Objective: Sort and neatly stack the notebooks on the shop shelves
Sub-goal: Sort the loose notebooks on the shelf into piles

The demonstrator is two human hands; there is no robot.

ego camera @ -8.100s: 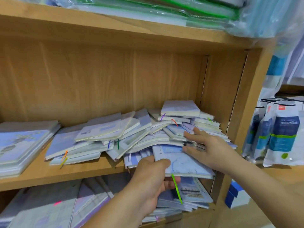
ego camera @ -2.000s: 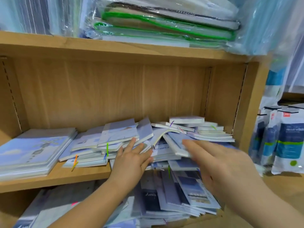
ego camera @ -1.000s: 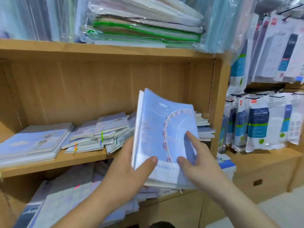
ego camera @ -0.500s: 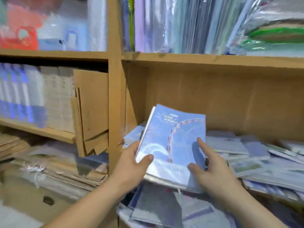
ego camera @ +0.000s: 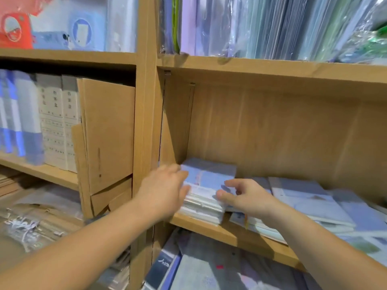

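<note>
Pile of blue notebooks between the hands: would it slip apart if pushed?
Probably: the pile of pale blue paper notebooks is many thin books with uneven edges, so layers may slide. It looks thick, so likely heavy together. The left hand and right hand on either side should steady it.

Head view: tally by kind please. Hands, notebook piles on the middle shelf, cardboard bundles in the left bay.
Hands: 2, left hand and right hand
Notebook piles: 2, neat stack and loose pile
Cardboard bundles: 1, cardboard bundle
Total: 5
</note>
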